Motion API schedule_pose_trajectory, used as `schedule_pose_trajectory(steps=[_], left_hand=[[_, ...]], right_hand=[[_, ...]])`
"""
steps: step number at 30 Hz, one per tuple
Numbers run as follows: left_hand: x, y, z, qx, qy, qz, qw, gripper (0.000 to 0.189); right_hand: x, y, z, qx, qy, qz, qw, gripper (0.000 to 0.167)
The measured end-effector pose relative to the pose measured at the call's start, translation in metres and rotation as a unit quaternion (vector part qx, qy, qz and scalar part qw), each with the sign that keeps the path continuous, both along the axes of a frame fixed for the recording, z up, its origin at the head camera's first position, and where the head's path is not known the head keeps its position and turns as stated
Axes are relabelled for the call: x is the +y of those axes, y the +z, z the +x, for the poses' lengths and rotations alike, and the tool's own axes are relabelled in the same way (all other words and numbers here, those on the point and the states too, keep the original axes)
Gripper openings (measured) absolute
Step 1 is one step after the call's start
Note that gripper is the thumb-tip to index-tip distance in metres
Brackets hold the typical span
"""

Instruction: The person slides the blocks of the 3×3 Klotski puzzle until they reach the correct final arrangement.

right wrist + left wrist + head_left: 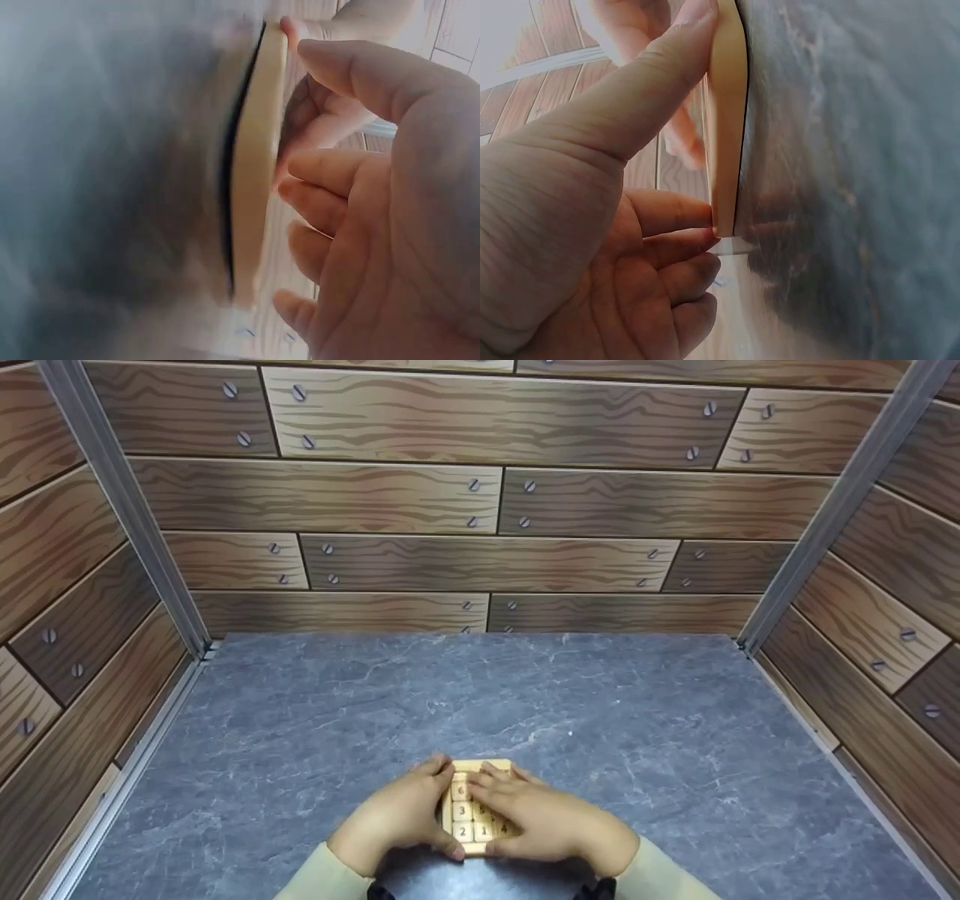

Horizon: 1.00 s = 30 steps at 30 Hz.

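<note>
Beyond the left hand (pixel 401 814) and right hand (pixel 551 817), open table (pixel 480 690) stretches to the back wall (pixel 397 499); outward of each hand, it runs to the side walls (pixel 889 607). Between them sits the number-tile tray (pixel 480 765), the right hand partly blocking access from above.

Left grip (pixel 596 217) holds tan board (pixel 727 112); grey tabletop (pixel 847 180) alongside.

Small black pieces (pixel 596 891) sit beside the plain, pale sleeves (pixel 664 873).
</note>
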State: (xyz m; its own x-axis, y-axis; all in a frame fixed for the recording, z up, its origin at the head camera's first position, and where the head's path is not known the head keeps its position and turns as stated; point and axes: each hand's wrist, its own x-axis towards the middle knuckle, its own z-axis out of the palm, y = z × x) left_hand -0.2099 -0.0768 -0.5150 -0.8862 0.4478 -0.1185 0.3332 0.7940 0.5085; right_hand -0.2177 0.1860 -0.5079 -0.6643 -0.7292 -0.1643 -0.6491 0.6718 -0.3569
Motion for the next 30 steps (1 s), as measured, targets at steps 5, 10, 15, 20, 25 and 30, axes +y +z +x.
schedule_pose_trajectory(steps=[5,10,15,20,25,30], left_hand=[[0.002,-0.004,0.004,-0.004,-0.001,0.0,1.0,0.135],[0.001,-0.006,0.005,-0.021,0.007,-0.005,0.9997,0.135],[0.001,-0.009,0.006,-0.02,0.009,0.001,0.9998,0.136],[0.0,-0.009,0.007,-0.029,0.01,0.005,0.9995,0.136],[0.001,-0.002,0.001,-0.028,0.007,0.005,0.9996,0.134],[0.003,0.004,-0.003,-0.034,0.004,0.008,0.9994,0.133]], right_hand=[[0.021,0.005,0.005,0.008,-0.056,0.016,0.9983,0.079],[0.033,0.001,0.008,0.002,-0.045,0.032,0.9985,0.073],[0.031,0.0,0.011,0.016,-0.034,0.043,0.9983,0.077],[0.025,0.0,0.014,0.008,-0.033,0.041,0.9986,0.083],[0.022,0.0,0.012,0.01,-0.037,0.031,0.9988,0.087],[0.023,0.0,0.009,0.02,-0.035,0.034,0.9986,0.09]])
